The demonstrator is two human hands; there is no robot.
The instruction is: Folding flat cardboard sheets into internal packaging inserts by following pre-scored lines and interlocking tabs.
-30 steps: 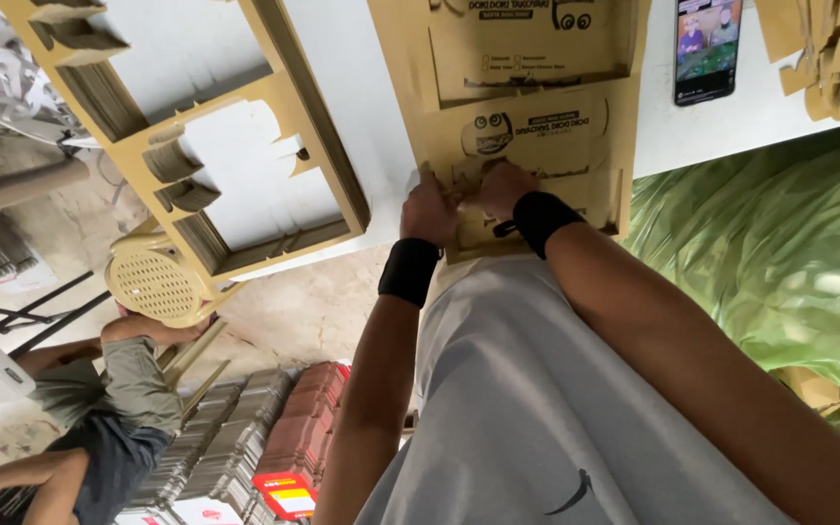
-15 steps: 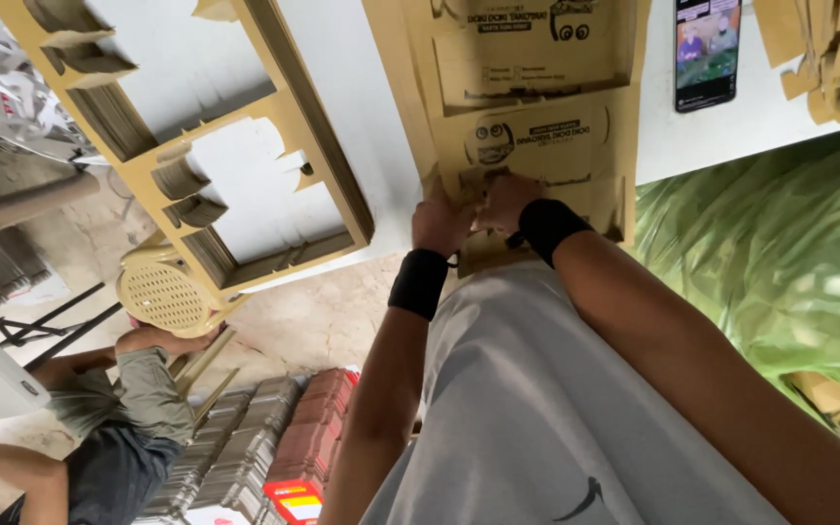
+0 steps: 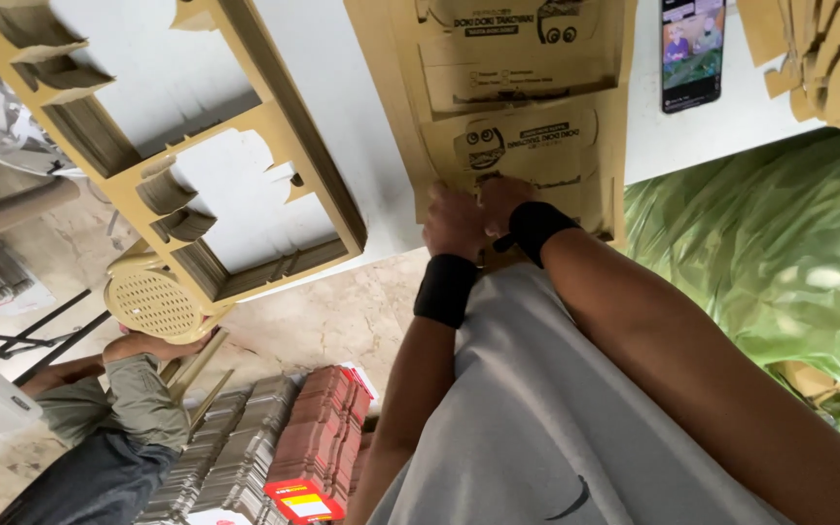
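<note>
White table (image 3: 381, 117) across top of frame, left hand (image 3: 454, 222) and right hand (image 3: 503, 199) side by side at centre, both pinching lower edge of printed cardboard sheet (image 3: 522, 107), punched-out cardboard frame (image 3: 196, 175) upper left, phone (image 3: 692, 53) upper right, green plastic bag (image 3: 770, 253) at right, seated person (image 3: 108, 428) lower left.

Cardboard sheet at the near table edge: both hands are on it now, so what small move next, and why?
Probably press the printed blank free along its cut line. Both the left hand and right hand pinch the near edge of the die-cut cardboard sheet, which lies flat on the white table, its blanks unseparated. The emptied frames beside it suggest how it ends.
</note>
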